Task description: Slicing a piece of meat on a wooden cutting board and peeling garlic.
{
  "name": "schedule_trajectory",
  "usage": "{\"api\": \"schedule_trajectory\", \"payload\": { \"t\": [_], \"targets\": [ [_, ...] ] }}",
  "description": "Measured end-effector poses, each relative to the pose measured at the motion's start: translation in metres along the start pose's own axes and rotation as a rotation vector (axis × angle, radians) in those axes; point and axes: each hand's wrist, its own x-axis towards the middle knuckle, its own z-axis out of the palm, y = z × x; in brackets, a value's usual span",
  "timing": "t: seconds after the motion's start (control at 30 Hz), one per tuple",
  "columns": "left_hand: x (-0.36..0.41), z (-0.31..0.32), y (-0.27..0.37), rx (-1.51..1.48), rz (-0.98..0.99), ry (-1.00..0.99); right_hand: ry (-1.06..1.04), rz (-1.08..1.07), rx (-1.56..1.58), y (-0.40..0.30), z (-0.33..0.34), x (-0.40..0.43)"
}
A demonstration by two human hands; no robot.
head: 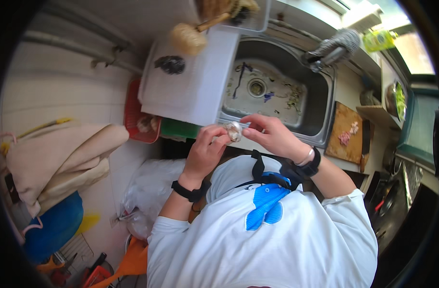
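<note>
Between my fingertips, in front of the sink's near edge, is a whitish garlic bulb. My left hand grips it from the left with thumb and fingers. My right hand is just right of the bulb, its thumb and forefinger apart with a small gap to it. Beyond both hands lies a steel sink with purple and greenish scraps around its drain. To the right, a wooden cutting board carries pinkish chopped pieces, with a dark-bladed knife along its right side.
A white surface left of the sink bears a black crumpled item and a brush. Below its left edge is a red plastic basket. The faucet rises behind the sink. A bowl of greens stands far right.
</note>
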Motion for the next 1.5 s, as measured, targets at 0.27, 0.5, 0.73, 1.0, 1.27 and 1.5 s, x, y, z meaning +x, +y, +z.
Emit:
{"api": "schedule_trajectory", "payload": {
  "t": [0.27,0.5,0.73,1.0,1.27,1.5],
  "targets": [
    [0.040,0.076,0.051,-0.585,-0.442,0.093,0.210,-0.025,0.293,0.050,-0.028,-0.035],
    [0.058,0.143,0.069,-0.859,-0.643,-0.165,0.439,-0.179,-0.258,0.085,-0.047,-0.069],
    [0.070,0.177,0.085,-0.862,-0.812,-0.102,0.591,-0.214,-0.313,0.105,-0.051,-0.077],
    [0.074,0.185,0.101,-1.238,-0.895,0.173,0.431,-0.061,0.511,0.127,-0.075,-0.084],
    [0.066,0.182,0.085,-1.140,-0.876,0.132,0.443,-0.201,0.283,0.103,-0.085,-0.080],
    [0.079,0.163,0.086,-0.545,-0.650,-0.143,0.320,-0.316,-0.059,0.078,-0.099,-0.075]
  ]
}}
